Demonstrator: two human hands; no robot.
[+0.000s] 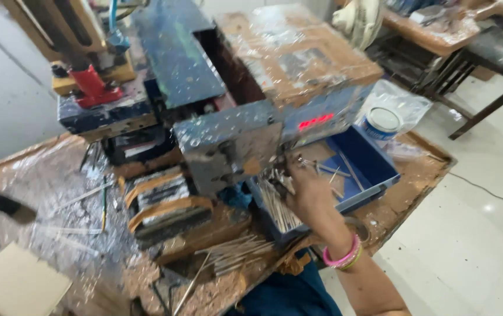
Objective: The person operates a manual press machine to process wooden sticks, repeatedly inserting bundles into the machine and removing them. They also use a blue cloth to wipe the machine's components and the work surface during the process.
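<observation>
Where the view begins at the far left, a flat piece of tan cardboard [14, 284] lies on the worn brown wooden surface [40, 175], which is spattered with silvery flecks, and a few thin pale sticks [81, 196] are scattered near it. Further right, a red clamp-like metal part [93, 86] sits on top of the paint-stained blue metal machine [228, 146], whose upper box is wrapped in brown cardboard and clear film. Below the machine's front, a loose heap of thin silvery rods [237, 253] rests on the surface near its front edge. Just right of that, the right hand [307, 193] reaches up to the machine's grey front plate, its fingers closed around a small bunch of thin metal pieces [279, 175] held against the machine; a pink and yellow bangle [343, 256] circles the wrist. Directly under this hand, a row of pale thin sticks [278, 208] stands packed in the near end of a shallow blue plastic tray [374, 169], with a few loose rods lying farther back in it. A red lit display [316, 122] glows on the machine above the tray. At the right edge of the surface, a white round tin [382, 123] sits inside a clear plastic bag. The left hand is out of view.
</observation>
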